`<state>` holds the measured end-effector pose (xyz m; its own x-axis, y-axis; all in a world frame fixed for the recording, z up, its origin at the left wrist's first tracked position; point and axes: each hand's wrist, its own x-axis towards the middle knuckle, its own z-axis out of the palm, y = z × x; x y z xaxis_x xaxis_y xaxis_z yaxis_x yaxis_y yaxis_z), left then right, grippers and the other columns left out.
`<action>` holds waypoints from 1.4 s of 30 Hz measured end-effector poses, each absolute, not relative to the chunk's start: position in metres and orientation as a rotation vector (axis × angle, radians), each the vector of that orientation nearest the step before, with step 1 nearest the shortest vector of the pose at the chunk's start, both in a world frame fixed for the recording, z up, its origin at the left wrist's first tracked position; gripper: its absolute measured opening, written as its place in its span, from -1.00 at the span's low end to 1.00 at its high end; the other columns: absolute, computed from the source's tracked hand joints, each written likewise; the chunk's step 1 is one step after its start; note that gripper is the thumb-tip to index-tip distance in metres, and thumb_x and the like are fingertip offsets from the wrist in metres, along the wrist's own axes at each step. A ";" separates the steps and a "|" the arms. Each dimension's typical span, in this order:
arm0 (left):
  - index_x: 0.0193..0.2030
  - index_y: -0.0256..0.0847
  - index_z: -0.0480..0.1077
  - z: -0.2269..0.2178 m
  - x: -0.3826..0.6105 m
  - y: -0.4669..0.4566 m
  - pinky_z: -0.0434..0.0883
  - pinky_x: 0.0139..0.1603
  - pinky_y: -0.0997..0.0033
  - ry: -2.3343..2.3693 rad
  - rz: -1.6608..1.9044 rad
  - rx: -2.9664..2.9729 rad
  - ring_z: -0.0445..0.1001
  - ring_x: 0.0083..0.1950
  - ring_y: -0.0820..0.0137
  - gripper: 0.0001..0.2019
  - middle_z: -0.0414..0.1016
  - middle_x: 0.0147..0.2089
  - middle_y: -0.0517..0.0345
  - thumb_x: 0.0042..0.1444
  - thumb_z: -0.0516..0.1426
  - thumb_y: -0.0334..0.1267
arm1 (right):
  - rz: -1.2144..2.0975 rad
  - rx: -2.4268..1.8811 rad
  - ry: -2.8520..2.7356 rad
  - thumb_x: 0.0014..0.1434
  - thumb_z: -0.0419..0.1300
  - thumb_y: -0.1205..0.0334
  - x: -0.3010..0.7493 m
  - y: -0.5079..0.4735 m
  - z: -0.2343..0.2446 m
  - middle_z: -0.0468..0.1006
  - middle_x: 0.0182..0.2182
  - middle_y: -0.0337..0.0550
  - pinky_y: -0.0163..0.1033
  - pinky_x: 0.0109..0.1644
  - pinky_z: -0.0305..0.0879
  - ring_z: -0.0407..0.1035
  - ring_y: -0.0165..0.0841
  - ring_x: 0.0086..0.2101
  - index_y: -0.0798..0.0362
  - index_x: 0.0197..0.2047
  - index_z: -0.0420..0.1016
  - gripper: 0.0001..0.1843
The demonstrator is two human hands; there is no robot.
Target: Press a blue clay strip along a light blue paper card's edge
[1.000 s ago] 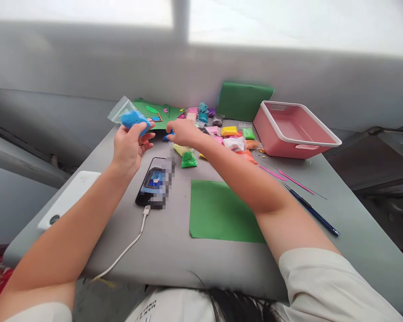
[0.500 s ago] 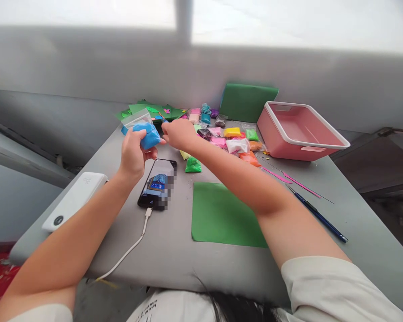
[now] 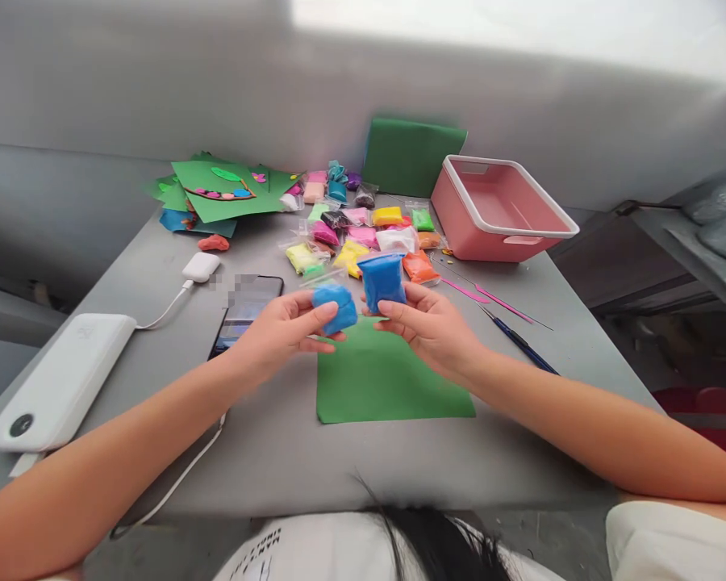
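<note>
My left hand [image 3: 287,324] is closed round a light-blue packet of modelling clay [image 3: 337,308], whose clear bag top sticks up behind it. In my right hand [image 3: 429,329] a darker blue clay packet [image 3: 382,278] stands upright, pinched between thumb and fingers. The two packets are side by side, slightly apart, above a green paper sheet [image 3: 393,379] on the table. Just beyond them lie more bagged clay packets, among them a yellow packet [image 3: 351,257], a white packet [image 3: 398,239] and an orange packet [image 3: 420,267].
A pink basket [image 3: 453,211] stands at the back right. Green sheets with clay shapes [image 3: 218,179] are piled at the back left. A phone [image 3: 266,286], white power bank [image 3: 66,375] and earbud case [image 3: 202,267] lie left; pink tools [image 3: 505,302] and a dark blue pen-like tool [image 3: 523,345] lie right.
My right hand has come back from the far left pile and now holds a darker blue packet. My left hand has moved right and nearer with its light-blue packet. The view has shifted.
</note>
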<state>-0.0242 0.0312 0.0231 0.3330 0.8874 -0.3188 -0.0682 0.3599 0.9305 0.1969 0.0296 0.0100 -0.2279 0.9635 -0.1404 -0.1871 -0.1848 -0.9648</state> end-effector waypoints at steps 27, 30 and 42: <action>-0.08 -0.19 0.33 0.015 -0.013 0.010 0.36 -0.56 0.55 1.045 0.554 1.292 0.40 -0.38 0.45 -0.57 0.40 -0.35 0.22 0.08 0.26 0.06 | 0.520 -1.454 -1.578 0.18 0.18 0.21 0.254 0.162 -0.013 0.53 -0.30 -0.12 0.02 -0.02 0.39 0.43 -0.21 -0.22 0.00 -0.19 0.37 -0.88; -0.23 -0.18 0.35 0.013 -0.014 0.007 0.34 -0.54 0.55 1.051 0.481 1.392 0.34 -0.39 0.45 -0.69 0.36 -0.40 0.25 0.13 0.21 0.03 | 0.144 -1.522 -1.826 0.15 0.17 0.26 0.258 0.169 -0.011 0.47 -0.03 0.10 0.24 0.23 0.17 0.31 -0.01 0.08 0.05 -0.07 0.39 -0.75; -0.12 -0.17 0.39 0.010 -0.013 0.002 0.42 -0.33 0.44 1.018 0.568 1.536 0.39 -0.32 0.42 -0.74 0.40 -0.27 0.20 0.20 0.16 -0.04 | 1.090 -1.009 -2.352 0.34 0.10 0.07 0.215 0.021 0.031 0.56 -0.43 -0.18 -0.30 -0.31 0.33 0.38 -0.40 -0.42 0.07 -0.29 0.52 -0.70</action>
<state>-0.0128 0.0020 0.0100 0.5065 0.8436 -0.1783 0.2921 0.0267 0.9560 0.2151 0.0213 0.0305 -0.6813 0.7317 0.0224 0.4558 0.4480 -0.7691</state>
